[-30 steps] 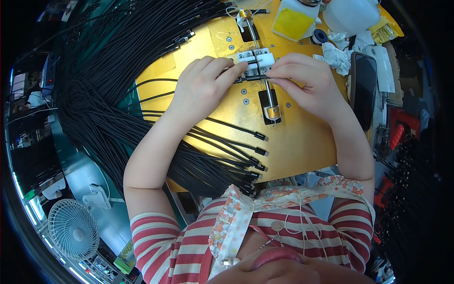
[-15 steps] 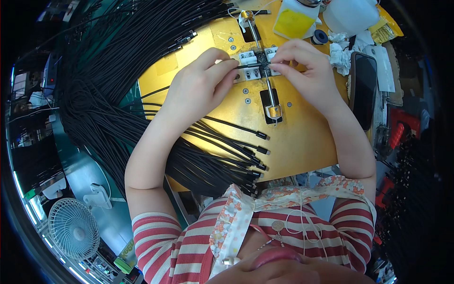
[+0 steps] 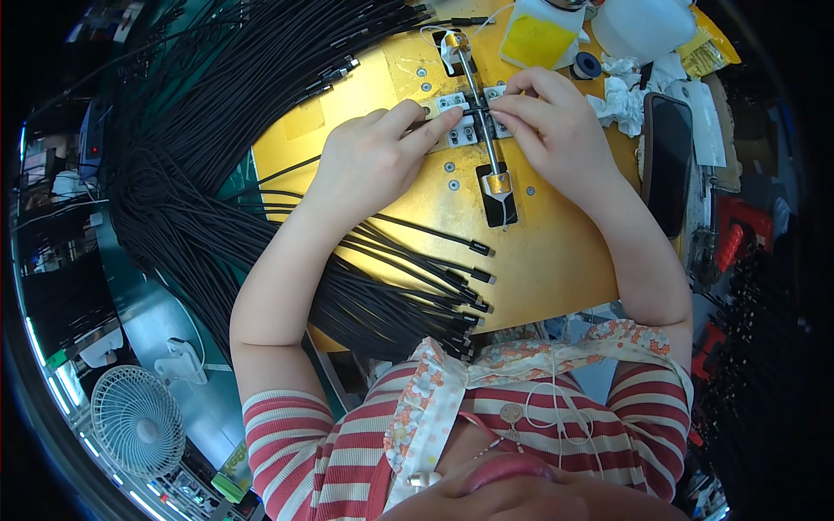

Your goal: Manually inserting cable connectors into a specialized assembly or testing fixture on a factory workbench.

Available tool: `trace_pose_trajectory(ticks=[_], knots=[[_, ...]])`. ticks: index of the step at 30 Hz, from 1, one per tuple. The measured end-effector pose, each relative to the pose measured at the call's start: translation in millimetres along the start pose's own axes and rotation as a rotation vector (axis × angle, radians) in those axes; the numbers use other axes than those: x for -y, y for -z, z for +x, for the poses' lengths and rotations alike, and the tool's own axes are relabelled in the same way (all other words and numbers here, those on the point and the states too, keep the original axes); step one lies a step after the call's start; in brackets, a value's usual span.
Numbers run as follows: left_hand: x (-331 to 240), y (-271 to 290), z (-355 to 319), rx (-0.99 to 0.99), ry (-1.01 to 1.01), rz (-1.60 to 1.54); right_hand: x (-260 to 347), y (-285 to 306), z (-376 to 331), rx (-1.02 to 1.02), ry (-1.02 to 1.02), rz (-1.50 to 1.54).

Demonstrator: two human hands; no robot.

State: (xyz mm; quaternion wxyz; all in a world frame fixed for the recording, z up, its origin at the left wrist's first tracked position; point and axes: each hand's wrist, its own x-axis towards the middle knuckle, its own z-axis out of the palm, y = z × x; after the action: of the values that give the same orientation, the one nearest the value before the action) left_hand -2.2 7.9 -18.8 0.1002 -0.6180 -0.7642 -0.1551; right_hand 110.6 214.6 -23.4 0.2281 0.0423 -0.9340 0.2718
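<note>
On the gold-coloured work plate (image 3: 556, 260) is a small fixture with white blocks (image 3: 462, 135) and two metal rods with brass ends, a far brass end (image 3: 456, 41) and a near brass end (image 3: 497, 183). The rods meet at the middle over a black cable end lying across the blocks. My left hand (image 3: 373, 156) is closed on the cable from the left, index fingertip against the left block. My right hand (image 3: 560, 130) pinches the cable's tip at the right block; its fingers partly hide it.
Bundles of black cables (image 3: 200, 226) spread over the left, with several connector ends (image 3: 479, 276) near the front. At the right lie a phone (image 3: 667, 165) and crumpled tissue (image 3: 624, 100); a yellow-labelled white container (image 3: 540, 36) stands behind. A white fan (image 3: 139, 421) is at lower left.
Both rods have slid inward and now meet over the fixture's middle. My left hand has shifted right and slightly nearer, its fingertips now at the block. My right hand has barely moved.
</note>
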Motion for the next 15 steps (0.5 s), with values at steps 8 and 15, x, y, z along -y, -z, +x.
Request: trace_pose_trajectory(ticks=[8, 15], knots=[[1.8, -2.5, 1.2, -0.033, -0.017, -0.039, 5.6, 4.7, -2.9, 0.011, 0.089, -0.145], [4.9, -4.0, 0.1, -0.032, -0.017, -0.027, 5.3, 4.7, -2.4, -0.001, 0.131, -0.172]])
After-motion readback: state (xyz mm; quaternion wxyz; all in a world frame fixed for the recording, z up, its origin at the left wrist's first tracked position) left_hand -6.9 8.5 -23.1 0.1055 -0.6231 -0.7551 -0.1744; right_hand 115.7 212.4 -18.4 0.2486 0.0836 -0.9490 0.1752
